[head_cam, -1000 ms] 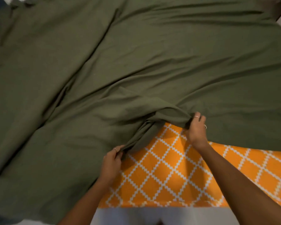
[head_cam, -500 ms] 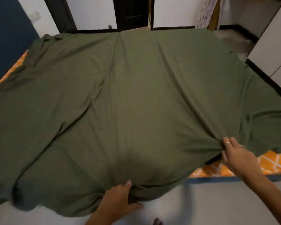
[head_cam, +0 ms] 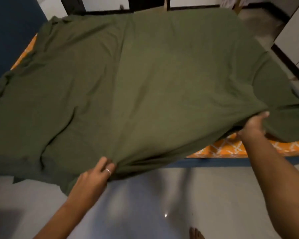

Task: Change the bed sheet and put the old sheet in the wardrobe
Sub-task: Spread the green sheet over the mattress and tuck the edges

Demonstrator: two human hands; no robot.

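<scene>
A large olive-green sheet (head_cam: 145, 80) billows over the whole bed, lifted off it along the near side. My left hand (head_cam: 95, 176) grips its near edge, low and left of centre, with the cloth bunched between thumb and fingers. My right hand (head_cam: 254, 128) grips the same edge further right and higher, fingers curled under the fabric. Beneath the raised edge shows the orange mattress cover with a white diamond pattern (head_cam: 231, 149), also visible as a strip at the far left (head_cam: 24, 54).
The blue bed frame edge (head_cam: 231, 163) runs along the near side. Grey floor (head_cam: 162, 204) lies under me, with my bare foot (head_cam: 196, 233) at the bottom. A dark blue wall (head_cam: 10, 31) stands left, white wardrobe panels (head_cam: 297, 31) right, doors at the back.
Both hands pulled the green sheet's edge back toward me and apart, then lifted it. The sheet spread across the bed and covered most of the orange pattern.
</scene>
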